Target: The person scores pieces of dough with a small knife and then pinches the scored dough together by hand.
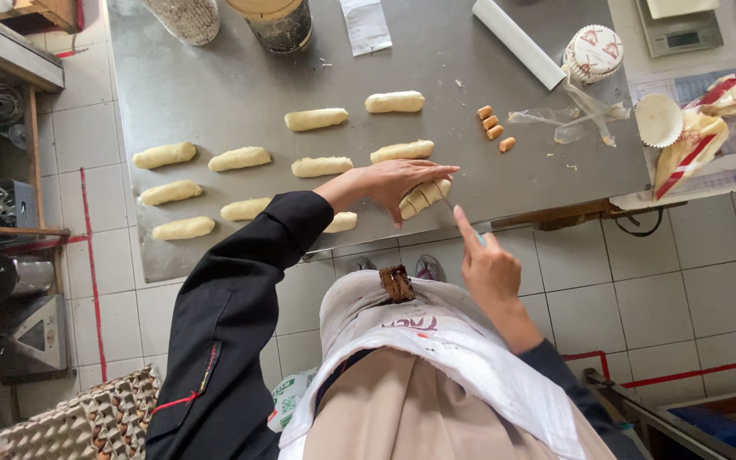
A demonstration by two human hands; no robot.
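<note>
Currently, by item:

Left hand (393, 181): my fingers spread flat, pressing down on a dough log (425, 197) at the near edge of the steel table (240, 77). Sleeve is black.

Right hand (489, 266): fingers closed round a small knife (451, 207), forefinger laid out along it. Blade tip meets the log just beside my left fingertips.

Dough log in hand: pale, lying slantwise, scored with several crosswise cuts; partly hidden under my left hand.

Other logs: uncut, laid out in rough rows across the table. Far-left one (164, 154) lies well apart from my hands; nearest whole one (402, 151) sits just beyond my left hand; another (341, 222) is partly hidden by my left forearm.

Brown pieces (493, 126): four small chunks, in a loose group to the right of the logs.

White roll (517, 41): a long tube lying aslant at the far right of the table.

Paper cups (593, 53): a stack on its side beside the roll; a single cup (658, 118) lies nearby, at the edge of the next surface.

Clear wrap (555, 119): crumpled, between the chunks and the single cup.

Scale (683, 32): far right corner, on the adjoining surface.

Egg trays (87, 422): stacked on the floor at lower left.
</note>
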